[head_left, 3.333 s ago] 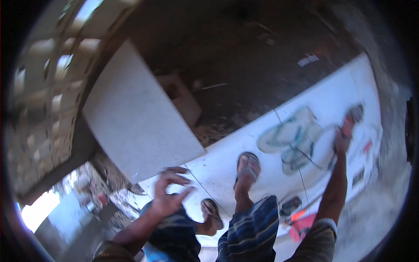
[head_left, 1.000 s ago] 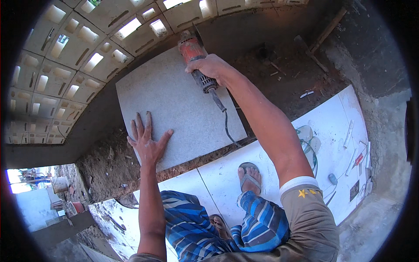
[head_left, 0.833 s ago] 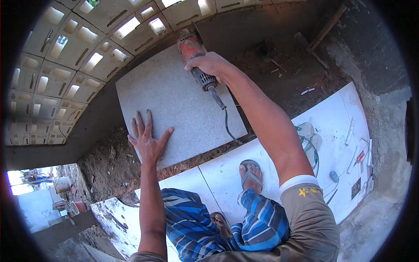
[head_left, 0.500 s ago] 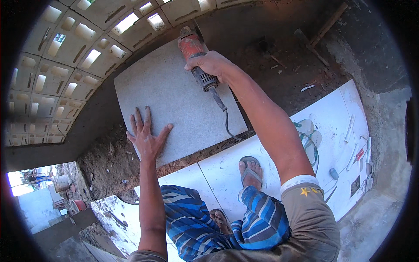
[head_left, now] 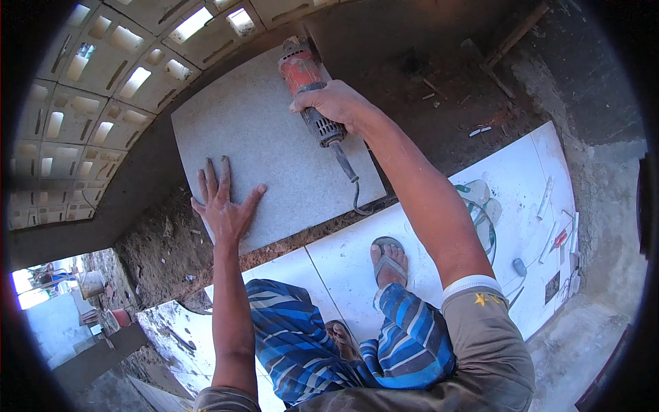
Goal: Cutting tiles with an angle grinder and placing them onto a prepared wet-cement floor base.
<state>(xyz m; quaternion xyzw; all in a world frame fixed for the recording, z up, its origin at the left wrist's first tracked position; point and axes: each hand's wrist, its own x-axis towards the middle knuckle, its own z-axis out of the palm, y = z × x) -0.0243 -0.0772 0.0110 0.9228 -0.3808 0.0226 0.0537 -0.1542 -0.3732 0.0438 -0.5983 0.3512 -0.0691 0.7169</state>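
Gripping the red grinder (head_left: 300, 72) in the right hand (head_left: 336, 104) over the gray tile (head_left: 288, 165), beyond the white floor tiles (head_left: 343, 250); now pressing that tile with the left hand (head_left: 228, 209), spread flat, previously off it, apparently steadying it.

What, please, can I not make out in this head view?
All in the head view:
Left hand: palm, hidden by the hand's own back.
Grinder: part of its grip, covered by the right hand.
Tile: underside, hidden by its top.
Left foot: partly behind the trousers.
Far-left clutter: too small, glaring.
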